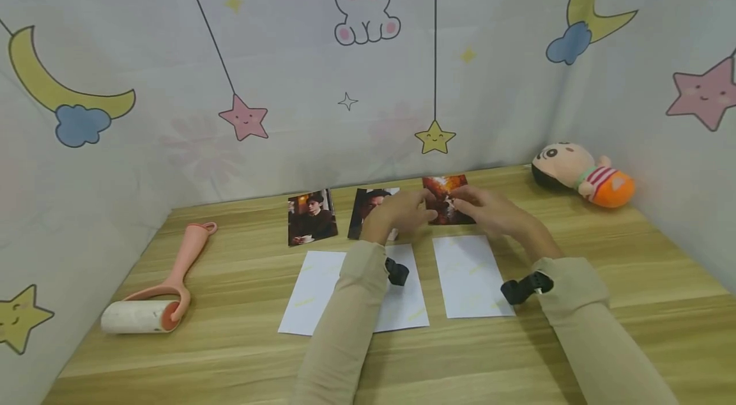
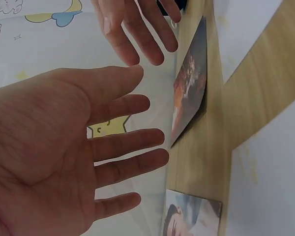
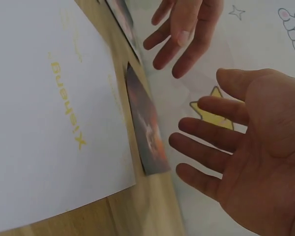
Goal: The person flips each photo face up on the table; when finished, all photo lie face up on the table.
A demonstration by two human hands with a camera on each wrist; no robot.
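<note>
My left hand (image 1: 402, 212) hovers over the middle photo (image 1: 358, 213) in the back row, covering part of it. Its fingers are spread and fairly straight in the left wrist view, with nothing in the palm. My right hand (image 1: 493, 208) is just right of the orange-and-dark photo (image 1: 445, 200), fingers extended and holding nothing. The two hands face each other above that photo, apart from one another. A third photo (image 1: 312, 218), of a seated person in dark clothes, lies to the left. Nearer me are white sheets (image 1: 473, 277) with faint yellow print, partly hidden by my left sleeve.
A lint roller (image 1: 140, 317) with a pink handle lies at the left of the wooden table (image 1: 230, 360). At the back right lies a plush doll (image 1: 583, 175) in orange. A patterned white cloth (image 1: 299, 73) rises behind the table.
</note>
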